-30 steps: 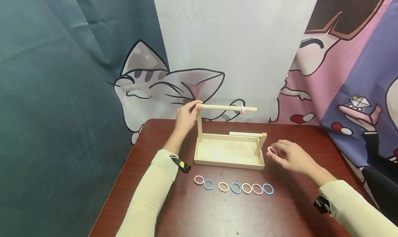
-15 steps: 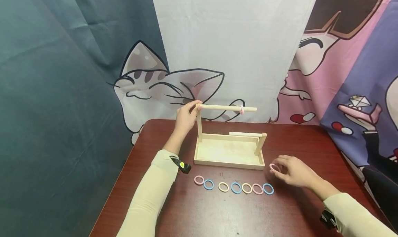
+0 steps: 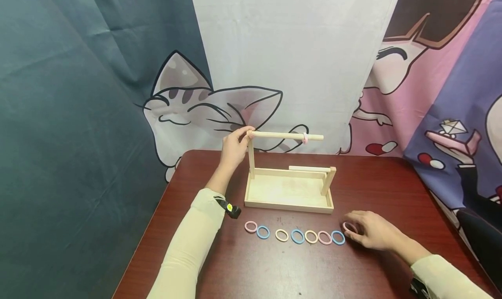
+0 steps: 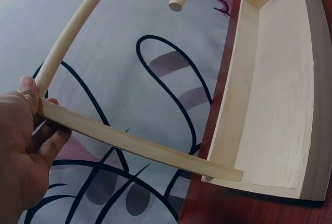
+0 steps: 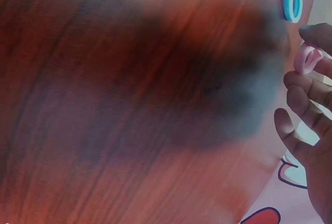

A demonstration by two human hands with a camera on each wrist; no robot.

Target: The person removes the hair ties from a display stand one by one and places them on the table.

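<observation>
My left hand (image 3: 234, 150) grips the top corner of a wooden stand, where the tall post (image 4: 129, 142) meets the upper rod (image 3: 278, 135). A pink ring (image 3: 305, 138) hangs on that rod toward its free end. At the right, my right hand (image 3: 374, 231) pinches another pink ring (image 5: 307, 59) between thumb and fingers, low over the table. Just left of it lies a blue ring (image 3: 338, 237), at the end of a row of rings. The stand's tray base (image 3: 288, 209) rests on the table behind the row.
Several pink, blue and cream rings, among them a cream ring (image 3: 282, 235), lie in a row in front of the tray. A shorter rod (image 3: 310, 169) juts left from a short post (image 3: 328, 181). A printed curtain (image 3: 251, 72) hangs behind the brown table (image 3: 274, 268).
My right hand has moved down and nearer the front with its pink ring, from beside the tray to beside the blue ring. The left hand has kept its place on the stand.
</observation>
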